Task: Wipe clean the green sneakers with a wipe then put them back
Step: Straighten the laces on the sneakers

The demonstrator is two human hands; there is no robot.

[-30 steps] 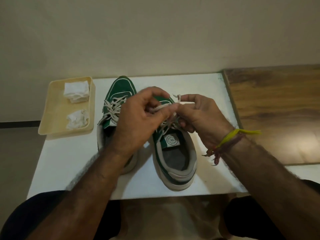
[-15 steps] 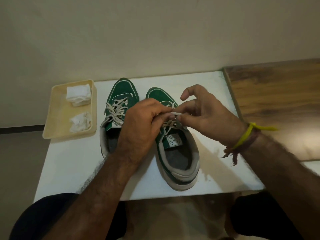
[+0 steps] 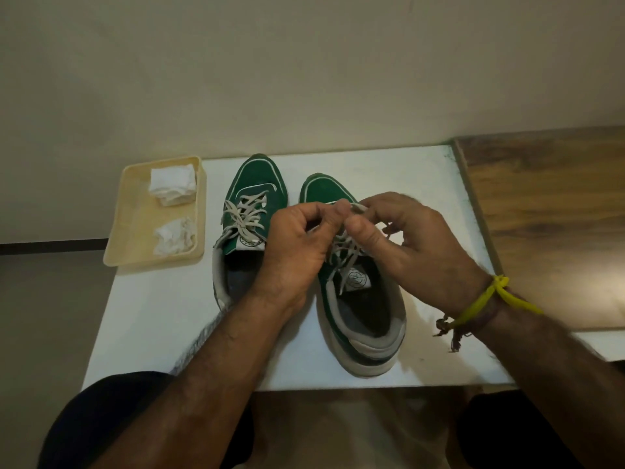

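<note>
Two green sneakers with white soles stand side by side on a white table (image 3: 142,333), toes pointing away from me. The left sneaker (image 3: 252,187) has loose grey laces. Over the right sneaker (image 3: 363,313), both hands work its laces (image 3: 345,252). My left hand (image 3: 297,242) pinches a lace between thumb and fingers. My right hand (image 3: 409,238) pinches another strand of the same lace right beside it. Both hands hide the front lacing of that shoe.
A cream tray (image 3: 135,231) at the table's left back corner holds a folded white wipe (image 3: 172,182) and a crumpled wipe (image 3: 174,236). A wooden surface (image 3: 548,214) adjoins the table on the right. A plain wall stands behind. My knees sit below the front edge.
Both hands stayed over the right sneaker, handling its lace. My right hand's fingers curled down closer onto the lace, and the hands drew together again.
</note>
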